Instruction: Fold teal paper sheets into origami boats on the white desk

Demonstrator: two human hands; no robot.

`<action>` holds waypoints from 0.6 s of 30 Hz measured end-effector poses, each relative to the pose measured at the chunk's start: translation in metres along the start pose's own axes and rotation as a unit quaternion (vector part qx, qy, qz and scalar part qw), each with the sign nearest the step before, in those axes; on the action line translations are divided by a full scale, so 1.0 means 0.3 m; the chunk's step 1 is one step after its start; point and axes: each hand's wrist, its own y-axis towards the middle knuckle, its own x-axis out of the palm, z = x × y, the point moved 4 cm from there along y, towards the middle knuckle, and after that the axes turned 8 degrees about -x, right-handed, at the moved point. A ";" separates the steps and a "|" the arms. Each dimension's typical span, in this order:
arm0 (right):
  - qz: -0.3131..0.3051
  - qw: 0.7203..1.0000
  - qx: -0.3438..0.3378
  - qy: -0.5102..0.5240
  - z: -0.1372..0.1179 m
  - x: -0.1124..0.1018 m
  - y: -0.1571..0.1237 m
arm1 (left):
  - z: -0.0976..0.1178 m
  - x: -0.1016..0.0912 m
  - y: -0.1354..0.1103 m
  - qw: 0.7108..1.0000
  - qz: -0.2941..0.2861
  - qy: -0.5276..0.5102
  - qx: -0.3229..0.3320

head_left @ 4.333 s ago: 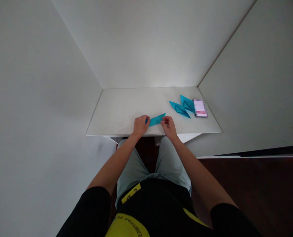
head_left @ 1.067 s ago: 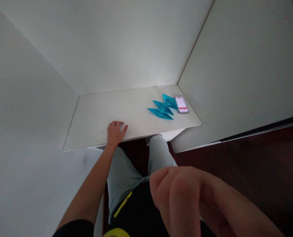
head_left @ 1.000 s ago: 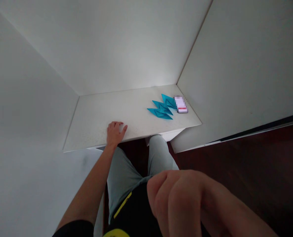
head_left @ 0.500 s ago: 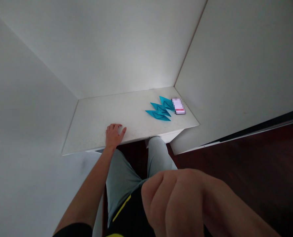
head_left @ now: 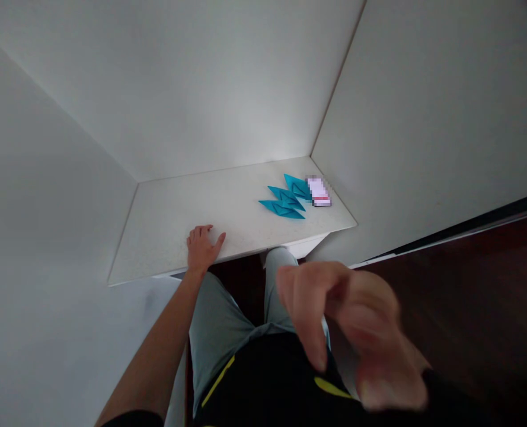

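Note:
My left hand [head_left: 202, 248] lies on the white tabletop [head_left: 169, 207] near its front edge, palm down, thumb and fingers apart, holding nothing. Close to the camera, my right hand [head_left: 347, 314] is raised above my lap. It is somewhat blurred; its fingers are bent and the thumb stands away from them, with nothing visible between. To the right on the tabletop are three blue folded paper boats: a front one [head_left: 281, 209], a middle one [head_left: 286, 197] and a back one [head_left: 296, 186]. Neither hand touches them.
A phone [head_left: 319, 191] with a blurred-out screen lies at the right end, against the back boat. White walls [head_left: 223, 89] enclose the tabletop behind and at the left, and a white panel [head_left: 423, 118] rises at the right. My knees reach under the front edge.
My right hand has turned from a curled fist, its back to the camera, to a looser shape with thumb and fingers apart. My left hand stays on the tabletop.

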 end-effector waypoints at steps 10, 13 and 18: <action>0.280 0.876 0.217 -0.326 0.678 -0.632 -0.261 | 0.008 -0.002 -0.008 0.999 0.030 0.032 -0.020; 0.264 0.849 0.231 -0.395 0.814 -0.696 -0.307 | 0.008 -0.002 -0.006 0.999 0.028 0.039 -0.019; 0.187 0.833 0.239 -0.464 0.946 -0.668 -0.278 | 0.004 -0.001 -0.005 0.999 0.023 0.038 -0.022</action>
